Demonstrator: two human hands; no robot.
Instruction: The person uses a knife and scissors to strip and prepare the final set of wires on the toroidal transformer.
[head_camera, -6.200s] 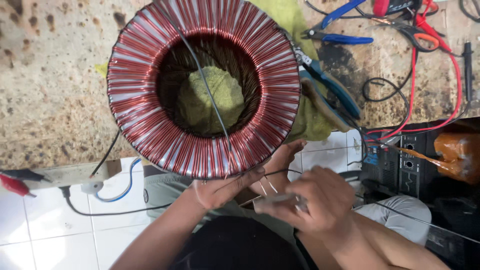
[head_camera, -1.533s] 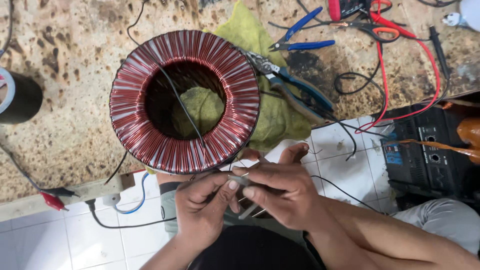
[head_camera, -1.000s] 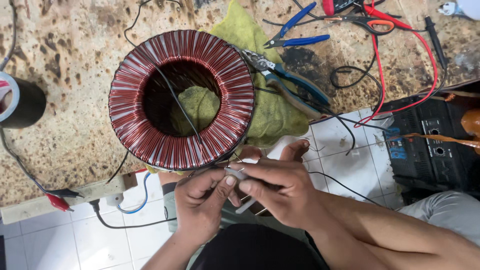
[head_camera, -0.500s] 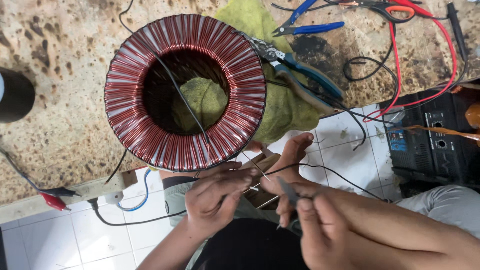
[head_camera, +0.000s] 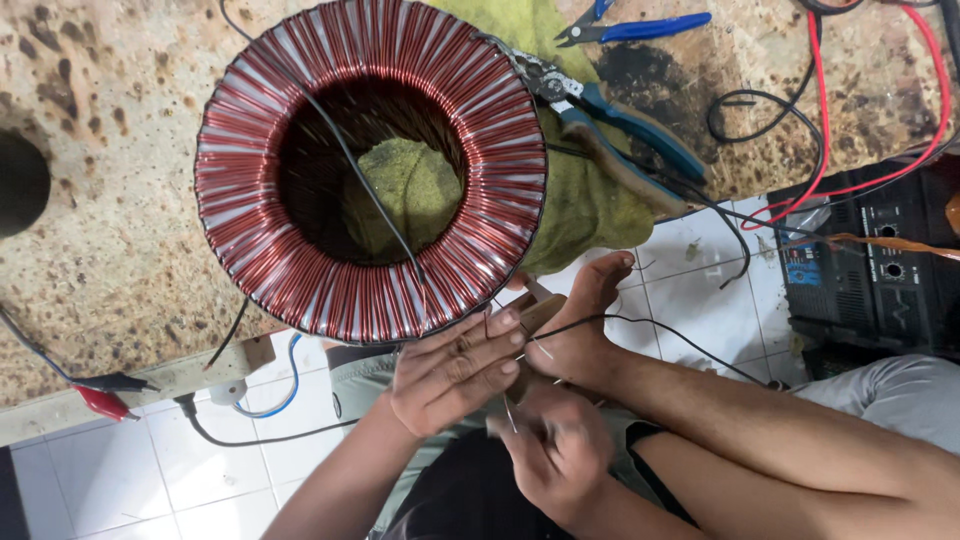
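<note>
I read the step in hand as working the free end of a lead from the toroidal coil (head_camera: 300, 270), which sits on the speckled stone bench (head_camera: 100, 200) on a green cloth (head_camera: 590, 210), just above the hands. The copper winding looks complete all the way round the ring.

My left hand (head_camera: 450, 370) lies just under the coil's near rim. Its fingers are stretched out side by side, with the tips against the thin wire (head_camera: 640, 322) where it runs past a bare foot (head_camera: 590, 310). I cannot tell whether they pinch it or only steady it. My right hand (head_camera: 555, 455) is below, its fingers curled closed on a short pale sliver of the same wire.

I judge the next move calls for a firm pinch from the left hand and small, controlled motion from the right, so the fine strand neither kinks nor snaps. The blue-handled pliers (head_camera: 620, 120) lie within reach by the coil.
</note>
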